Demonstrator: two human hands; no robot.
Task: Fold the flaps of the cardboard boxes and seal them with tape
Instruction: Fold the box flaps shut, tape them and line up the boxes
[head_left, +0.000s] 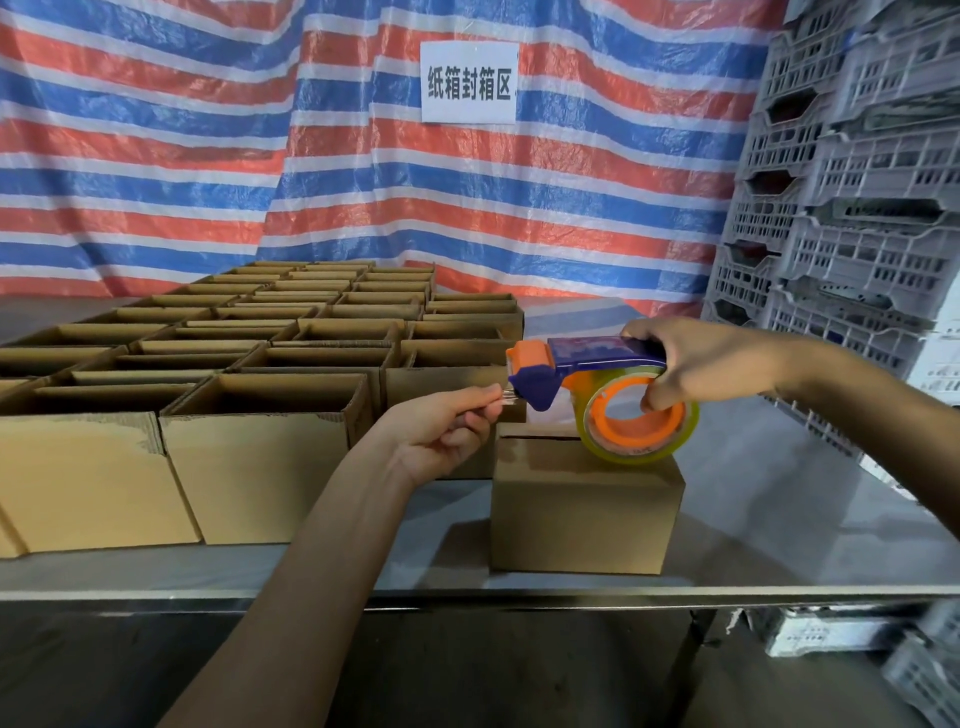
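Head view looks down along two bare forearms that reach forward over a grey table (779, 519). From the lower left, the left arm rises at a slant, wrist bent back, and the left hand (447, 426) is curled, its thumb and forefinger pinching the free end of the clear tape (501, 399) at the front of the dispenser. Coming in from the right edge, the right arm lies nearly level, and the right hand (701, 358) grips the blue and orange tape dispenser (587, 369), fingers wrapped over the blue top and the thumb hooked into the orange core of the roll (636, 415). That roll rests on the top of a closed cardboard box (582, 509), which stands alone near the table's front edge. Rows of open cardboard boxes (260, 353) fill the table's left half, just beside the closed one. Behind hangs a striped tarpaulin (208, 130) with a white sign (468, 83); grey plastic crates (857, 182) are stacked at right.
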